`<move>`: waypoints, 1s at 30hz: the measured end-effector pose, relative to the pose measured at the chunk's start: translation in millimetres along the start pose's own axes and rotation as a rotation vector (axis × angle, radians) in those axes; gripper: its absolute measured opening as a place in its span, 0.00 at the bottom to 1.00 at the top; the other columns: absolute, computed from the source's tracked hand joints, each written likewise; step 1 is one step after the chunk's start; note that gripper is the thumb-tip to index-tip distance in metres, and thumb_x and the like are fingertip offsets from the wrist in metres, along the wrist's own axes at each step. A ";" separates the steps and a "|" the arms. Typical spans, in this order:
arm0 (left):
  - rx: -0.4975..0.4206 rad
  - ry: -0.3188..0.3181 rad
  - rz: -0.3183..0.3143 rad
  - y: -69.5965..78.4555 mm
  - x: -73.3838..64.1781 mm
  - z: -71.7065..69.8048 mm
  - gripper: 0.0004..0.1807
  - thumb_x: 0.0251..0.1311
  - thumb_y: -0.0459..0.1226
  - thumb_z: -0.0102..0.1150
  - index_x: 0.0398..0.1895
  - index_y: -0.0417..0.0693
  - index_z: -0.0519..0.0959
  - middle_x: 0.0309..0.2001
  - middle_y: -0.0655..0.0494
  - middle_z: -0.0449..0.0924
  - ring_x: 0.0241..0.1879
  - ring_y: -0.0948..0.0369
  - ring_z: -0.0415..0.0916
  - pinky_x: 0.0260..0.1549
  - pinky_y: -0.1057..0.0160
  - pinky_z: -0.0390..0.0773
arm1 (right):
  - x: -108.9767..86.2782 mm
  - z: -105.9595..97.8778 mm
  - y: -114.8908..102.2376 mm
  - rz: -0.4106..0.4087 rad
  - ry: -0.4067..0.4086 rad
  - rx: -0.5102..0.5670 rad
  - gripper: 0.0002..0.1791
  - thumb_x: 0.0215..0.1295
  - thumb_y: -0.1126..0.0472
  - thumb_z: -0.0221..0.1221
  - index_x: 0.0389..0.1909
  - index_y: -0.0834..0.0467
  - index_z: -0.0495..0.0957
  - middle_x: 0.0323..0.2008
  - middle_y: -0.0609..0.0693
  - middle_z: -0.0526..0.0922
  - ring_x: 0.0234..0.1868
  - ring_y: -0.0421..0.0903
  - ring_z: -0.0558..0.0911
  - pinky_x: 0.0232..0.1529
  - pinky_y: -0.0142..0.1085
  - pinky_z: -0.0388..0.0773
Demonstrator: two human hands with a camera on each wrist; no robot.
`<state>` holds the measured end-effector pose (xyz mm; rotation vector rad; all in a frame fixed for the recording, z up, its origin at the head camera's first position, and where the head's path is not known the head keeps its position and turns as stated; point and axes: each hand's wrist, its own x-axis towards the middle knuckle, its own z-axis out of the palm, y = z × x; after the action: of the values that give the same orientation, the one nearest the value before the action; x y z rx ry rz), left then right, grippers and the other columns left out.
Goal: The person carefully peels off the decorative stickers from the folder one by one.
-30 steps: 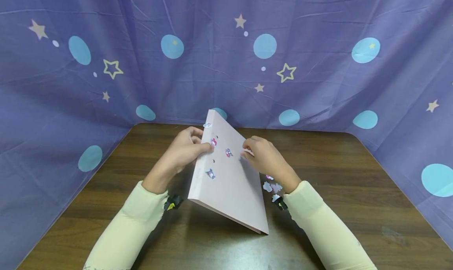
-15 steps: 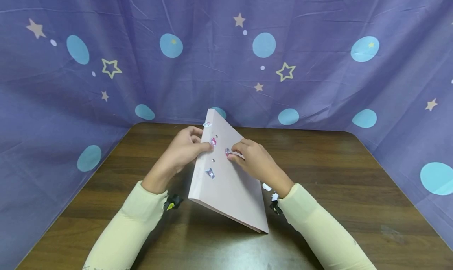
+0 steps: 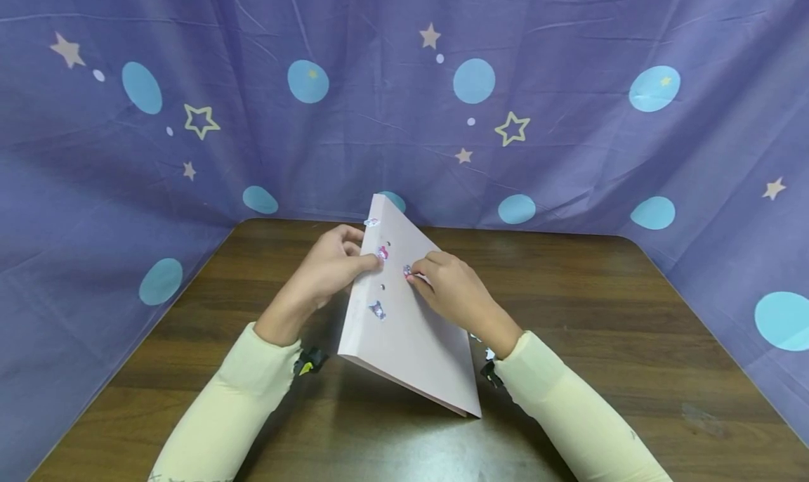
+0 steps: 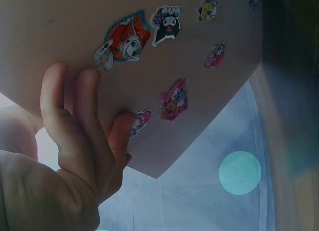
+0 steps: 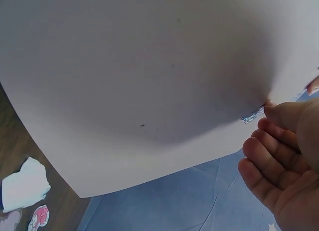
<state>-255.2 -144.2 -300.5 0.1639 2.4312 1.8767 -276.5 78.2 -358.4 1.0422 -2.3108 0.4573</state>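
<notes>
Left hand [image 3: 331, 264]: holds the pale folder [image 3: 411, 348] near its spine; the thumb lies on the front face and the fingers behind, so the board is between them.
Back-face stickers [image 4: 174, 100]: at least 7 seen in the left wrist view, near those fingers; 1 is partly covered by a finger.
Spine-side stickers [image 3: 377, 310]: 3, at or close to the spine; the left thumb is just beside 1 of them.
Folder handling: stands tilted over the table [image 3: 600, 292], spine side raised. I judge it light and quite stiff, with a smooth face that may slip a little; the spine seems the firmest place to hold.
Middle sticker [image 3: 407, 271]: on the front face, right of the spine; probably thin, soft, easy to crease, best taken by its edge.
Right hand [image 3: 464, 296]: thumb and index finger are narrow at this sticker's right edge and seem to pinch it; the other fingers are curled.
Loose pieces [image 5: 25, 183]: on the table, beyond the folder's right edge.
</notes>
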 end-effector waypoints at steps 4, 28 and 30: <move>-0.001 0.001 0.003 -0.3 0.2 -0.2 0.29 0.56 0.26 0.64 0.60 0.30 0.65 0.36 0.39 0.79 0.28 0.52 0.86 0.29 0.51 0.88 | 0.2 0.4 -1.7 -0.015 0.010 -0.010 0.05 0.68 0.62 0.67 0.39 0.60 0.87 0.33 0.49 0.84 0.33 0.43 0.81 0.37 0.37 0.83; -0.003 0.004 0.005 0.1 0.4 0.6 0.28 0.56 0.26 0.63 0.59 0.30 0.65 0.36 0.40 0.80 0.28 0.53 0.85 0.29 0.52 0.88 | -0.9 9.4 -0.5 0.000 0.065 0.004 0.02 0.67 0.66 0.65 0.37 0.62 0.85 0.31 0.50 0.84 0.32 0.44 0.80 0.34 0.37 0.82; -0.003 0.003 0.003 0.1 0.2 0.7 0.28 0.56 0.26 0.63 0.59 0.30 0.65 0.36 0.40 0.80 0.28 0.53 0.85 0.29 0.52 0.88 | -0.8 9.9 -0.3 0.002 0.066 -0.005 0.02 0.66 0.66 0.64 0.36 0.62 0.84 0.31 0.50 0.84 0.32 0.44 0.80 0.34 0.37 0.82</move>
<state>-255.4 -143.5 -300.5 0.1641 2.4315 1.8832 -279.3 73.3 -366.6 1.0075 -2.2539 0.4798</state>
